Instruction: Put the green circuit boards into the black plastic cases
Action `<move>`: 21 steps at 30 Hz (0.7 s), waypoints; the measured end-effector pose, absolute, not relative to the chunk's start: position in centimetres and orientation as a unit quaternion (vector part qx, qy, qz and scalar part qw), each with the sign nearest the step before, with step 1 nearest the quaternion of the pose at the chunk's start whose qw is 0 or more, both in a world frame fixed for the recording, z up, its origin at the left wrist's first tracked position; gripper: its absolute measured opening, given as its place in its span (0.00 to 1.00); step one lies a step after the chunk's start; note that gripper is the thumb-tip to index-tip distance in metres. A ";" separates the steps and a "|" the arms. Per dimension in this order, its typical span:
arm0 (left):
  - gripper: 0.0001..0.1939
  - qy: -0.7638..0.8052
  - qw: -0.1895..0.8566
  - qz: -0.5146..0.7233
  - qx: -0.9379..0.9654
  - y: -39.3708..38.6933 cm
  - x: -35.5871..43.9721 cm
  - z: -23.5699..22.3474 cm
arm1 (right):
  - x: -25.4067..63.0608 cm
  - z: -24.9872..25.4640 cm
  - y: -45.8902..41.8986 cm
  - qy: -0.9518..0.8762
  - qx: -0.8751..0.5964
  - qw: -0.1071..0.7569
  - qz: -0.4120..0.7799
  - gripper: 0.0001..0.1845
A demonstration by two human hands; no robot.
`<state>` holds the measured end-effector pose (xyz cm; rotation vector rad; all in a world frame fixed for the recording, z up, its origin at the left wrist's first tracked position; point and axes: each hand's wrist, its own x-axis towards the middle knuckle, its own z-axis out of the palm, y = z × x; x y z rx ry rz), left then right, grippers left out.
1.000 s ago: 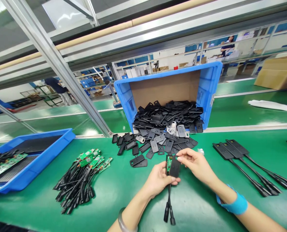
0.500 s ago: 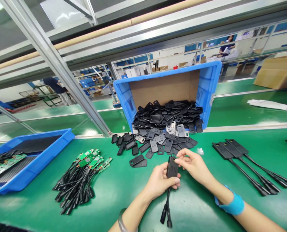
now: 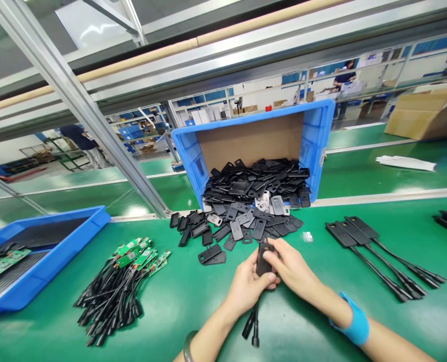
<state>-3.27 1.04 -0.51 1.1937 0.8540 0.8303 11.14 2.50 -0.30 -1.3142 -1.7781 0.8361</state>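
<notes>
My left hand [image 3: 248,286] and my right hand [image 3: 289,269] both grip one small black plastic case [image 3: 263,260] just above the green belt. The left hand wraps it from below, the right hand presses its fingers on the top. Two black cable ends [image 3: 250,326] hang from the case below my left hand. A heap of loose black case shells [image 3: 246,221] lies right behind my hands, spilling from a tipped blue bin [image 3: 321,136].
A pile of green circuit boards with black cables [image 3: 114,281] lies to the left. A blue tray [image 3: 46,256] with more boards sits far left. Three cased units with cables [image 3: 374,251] lie to the right. A metal frame post [image 3: 76,105] slants behind. People stand far behind.
The green board seen beside the black shell a second ago is now covered by it. Both hands have closed tighter round the case and shifted slightly left and down.
</notes>
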 end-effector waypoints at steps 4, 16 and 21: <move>0.54 0.318 0.709 0.335 0.532 0.8 -3.4 -0.9 | 11.3 0.0 2.0 -0.757 -0.538 0.325 0.177 0.30; 0.46 0.353 0.628 0.331 0.609 1.4 -4.1 -0.3 | 20.8 1.2 5.6 -0.654 -0.747 -0.005 -0.118 0.08; 0.41 0.382 0.548 0.333 0.665 1.6 -4.3 -0.4 | 20.5 1.1 5.1 -0.647 -0.737 -0.001 -0.196 0.16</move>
